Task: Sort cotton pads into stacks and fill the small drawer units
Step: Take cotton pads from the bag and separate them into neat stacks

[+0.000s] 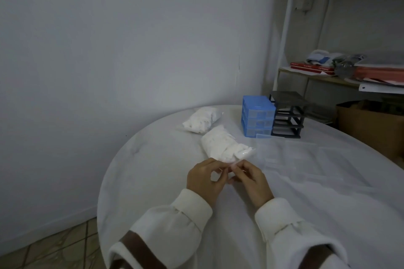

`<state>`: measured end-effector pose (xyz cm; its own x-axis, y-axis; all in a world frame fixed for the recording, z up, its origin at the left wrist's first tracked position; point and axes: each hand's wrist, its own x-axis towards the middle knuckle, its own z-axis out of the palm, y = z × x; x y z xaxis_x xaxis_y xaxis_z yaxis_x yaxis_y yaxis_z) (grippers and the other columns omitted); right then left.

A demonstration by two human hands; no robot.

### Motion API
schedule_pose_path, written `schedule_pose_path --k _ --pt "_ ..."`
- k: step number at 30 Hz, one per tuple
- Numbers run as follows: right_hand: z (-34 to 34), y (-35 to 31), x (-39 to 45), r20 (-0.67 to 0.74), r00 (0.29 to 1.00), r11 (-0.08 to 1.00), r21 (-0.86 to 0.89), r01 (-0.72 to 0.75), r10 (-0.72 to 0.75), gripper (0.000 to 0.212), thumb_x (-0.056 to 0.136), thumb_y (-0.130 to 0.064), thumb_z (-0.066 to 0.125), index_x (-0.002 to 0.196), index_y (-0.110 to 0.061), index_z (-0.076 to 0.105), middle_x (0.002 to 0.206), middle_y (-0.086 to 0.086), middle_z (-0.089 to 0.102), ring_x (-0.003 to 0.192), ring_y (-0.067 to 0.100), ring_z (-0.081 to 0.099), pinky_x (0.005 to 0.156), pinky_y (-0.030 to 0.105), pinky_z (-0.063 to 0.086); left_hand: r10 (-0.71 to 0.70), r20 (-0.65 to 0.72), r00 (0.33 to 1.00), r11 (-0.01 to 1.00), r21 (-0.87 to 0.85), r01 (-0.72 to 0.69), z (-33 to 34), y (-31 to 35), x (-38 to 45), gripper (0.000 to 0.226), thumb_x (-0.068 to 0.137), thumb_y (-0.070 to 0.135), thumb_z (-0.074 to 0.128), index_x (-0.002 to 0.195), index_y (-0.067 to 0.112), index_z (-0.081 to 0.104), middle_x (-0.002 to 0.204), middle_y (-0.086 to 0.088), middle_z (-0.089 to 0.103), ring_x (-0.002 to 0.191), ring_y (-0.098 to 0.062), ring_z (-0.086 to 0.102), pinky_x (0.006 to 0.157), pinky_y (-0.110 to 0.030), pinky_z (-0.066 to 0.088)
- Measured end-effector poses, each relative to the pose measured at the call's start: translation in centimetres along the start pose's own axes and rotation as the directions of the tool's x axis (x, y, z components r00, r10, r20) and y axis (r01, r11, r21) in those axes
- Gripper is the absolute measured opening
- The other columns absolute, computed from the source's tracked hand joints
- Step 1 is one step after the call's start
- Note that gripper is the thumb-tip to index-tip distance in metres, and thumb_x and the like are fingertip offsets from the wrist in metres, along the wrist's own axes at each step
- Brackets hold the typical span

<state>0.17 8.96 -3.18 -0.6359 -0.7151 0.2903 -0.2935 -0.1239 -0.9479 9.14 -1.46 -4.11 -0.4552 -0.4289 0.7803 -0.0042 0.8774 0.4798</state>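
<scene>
Both hands meet just above the near middle of the round, white-covered worktop: the left hand and the right hand have their fingers curled and pinching the near, open end of a clear plastic bag of cotton pads, which lies on the cloth and stretches away from them. A second bag of cotton pads lies farther back, close to the worktop's far left edge and apart from the first. To the right of it, near the far edge, stands a blue drawer unit with its drawers in, touching a dark grey drawer frame on its right whose slots are open. Clear plastic drawers lie flat on the cloth in front of those units, just right of the held bag. The cloth between the hands and the near edge lies bare, with cream sleeves over it.
</scene>
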Motion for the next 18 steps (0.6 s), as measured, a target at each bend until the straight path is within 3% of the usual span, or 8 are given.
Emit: schedule_pose_path --k 4,10,18 --pt "0.0 -0.1 -0.2 -0.026 0.997 0.995 -0.082 0.064 -0.066 0.02 0.094 -0.013 0.051 0.081 -0.002 0.062 0.076 -0.003 0.069 0.061 0.01 0.065 0.066 0.014 0.048 -0.014 -0.013 1.0 0.998 -0.058 0.013 -0.1 0.1 0.0 0.019 0.073 0.033 0.061 0.071 0.019 0.074 0.066 0.009 0.067 0.063 -0.005 0.06 0.055 -0.014 0.046" --pt "0.0 0.0 -0.3 -0.027 0.992 0.986 -0.123 0.117 -0.121 0.022 0.095 -0.014 0.049 0.079 -0.001 0.057 0.071 -0.001 0.065 0.056 0.007 0.061 0.063 0.014 0.048 -0.175 0.056 0.983 0.962 -0.203 0.183 -0.2 0.5 0.2 0.005 0.069 0.028 0.076 0.071 0.023 0.074 0.072 0.009 0.069 0.062 0.001 0.061 0.06 -0.012 0.048" --pt "0.2 -0.2 -0.5 -0.027 0.982 0.973 -0.142 0.181 -0.187 0.02 0.096 -0.011 0.045 0.079 -0.004 0.054 0.069 -0.002 0.063 0.051 0.005 0.058 0.058 0.014 0.048 -0.337 0.2 0.92 0.833 -0.391 0.39 -0.9 1.5 0.5 0.016 0.075 0.018 0.077 0.063 0.026 0.069 0.062 0.009 0.068 0.061 -0.007 0.061 0.065 -0.018 0.047"
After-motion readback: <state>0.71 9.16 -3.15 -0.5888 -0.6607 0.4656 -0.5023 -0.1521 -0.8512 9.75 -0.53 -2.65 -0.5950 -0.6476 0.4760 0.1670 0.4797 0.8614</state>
